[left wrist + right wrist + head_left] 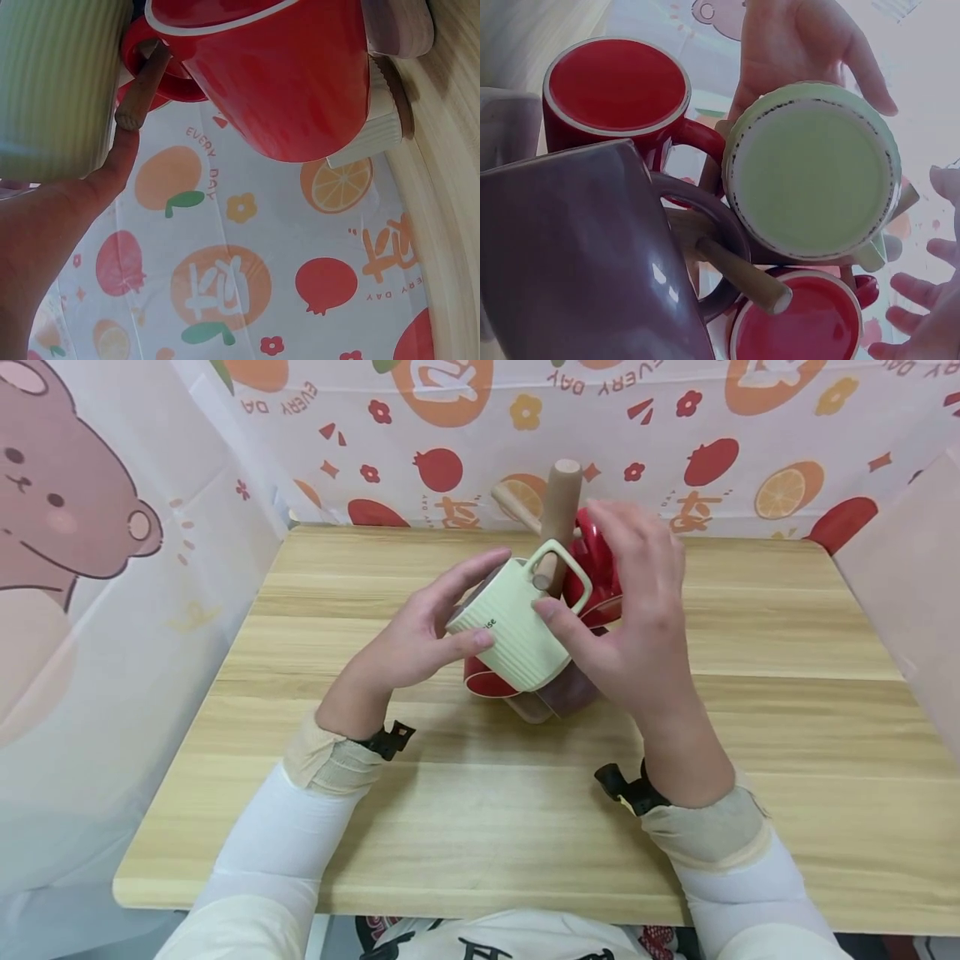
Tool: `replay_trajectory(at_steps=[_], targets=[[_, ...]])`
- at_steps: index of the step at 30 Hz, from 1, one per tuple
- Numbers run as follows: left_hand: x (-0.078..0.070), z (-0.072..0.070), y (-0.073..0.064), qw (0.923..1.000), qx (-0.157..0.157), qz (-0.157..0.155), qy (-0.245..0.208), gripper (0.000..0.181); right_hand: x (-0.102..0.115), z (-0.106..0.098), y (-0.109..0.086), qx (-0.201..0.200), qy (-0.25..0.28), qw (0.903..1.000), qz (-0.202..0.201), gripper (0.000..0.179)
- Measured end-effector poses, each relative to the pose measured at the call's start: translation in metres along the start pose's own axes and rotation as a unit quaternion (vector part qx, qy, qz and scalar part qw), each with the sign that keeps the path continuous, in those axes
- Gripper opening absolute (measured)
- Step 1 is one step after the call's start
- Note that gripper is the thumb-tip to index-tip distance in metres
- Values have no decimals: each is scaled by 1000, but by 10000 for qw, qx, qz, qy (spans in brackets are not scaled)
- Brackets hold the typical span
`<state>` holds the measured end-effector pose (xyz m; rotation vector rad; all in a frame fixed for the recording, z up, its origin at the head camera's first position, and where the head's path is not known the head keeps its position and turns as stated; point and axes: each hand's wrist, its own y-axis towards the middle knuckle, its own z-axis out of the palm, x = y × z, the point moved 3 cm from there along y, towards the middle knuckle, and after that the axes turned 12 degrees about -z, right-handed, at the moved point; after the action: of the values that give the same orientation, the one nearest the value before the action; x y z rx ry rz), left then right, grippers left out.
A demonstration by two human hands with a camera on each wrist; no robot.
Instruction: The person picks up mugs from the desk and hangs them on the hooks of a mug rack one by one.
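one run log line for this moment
left hand: alongside pale green ribbed mug, contact unclear | right hand: clear of mug | round wooden peg: end shows within handle loop

Pale green ribbed mug (513, 635), tilted; wooden rack (561, 502)'s peg end (541, 582) showing within mug's handle (575, 567).

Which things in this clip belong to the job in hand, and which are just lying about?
Job, it seems:
green mug, held by the left hand
right hand, close by
wooden stand
red mugs
purple mug

Just surroundings:
table
patterned cloth, behind
black wrist straps, worn
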<state>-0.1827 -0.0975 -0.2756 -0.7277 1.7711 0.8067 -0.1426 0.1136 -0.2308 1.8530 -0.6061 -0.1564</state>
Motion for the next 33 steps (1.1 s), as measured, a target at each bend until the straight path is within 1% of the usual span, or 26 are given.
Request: replay_trajectory(at_steps=[7,10,13,18,24,26,33], targets=[[2,1,1,9999,5,-53,127,82,-4,9,10,451,-319,9984,74,79],[2,1,1,9997,-17,-33,247,84,-4,12,14,727,-446,9961,238,81],[2,1,1,9995,-28,11,327,84,-5,15,16,1053,-502,9919,497,86],[3,1,1,9992,-60,63,377,85,-7,21,21,1441,-628,9850,708,89],[4,1,1,9992,-80,29,383,87,-6,26,26,1555,-828,9810,812,88],[4,1,1,9993,-65,9,355,87,-6,28,27,1579,-870,9799,856,84],[5,2,1,9999,-25,-15,155,89,-6,35,30,1624,-1036,9737,1221,66]])
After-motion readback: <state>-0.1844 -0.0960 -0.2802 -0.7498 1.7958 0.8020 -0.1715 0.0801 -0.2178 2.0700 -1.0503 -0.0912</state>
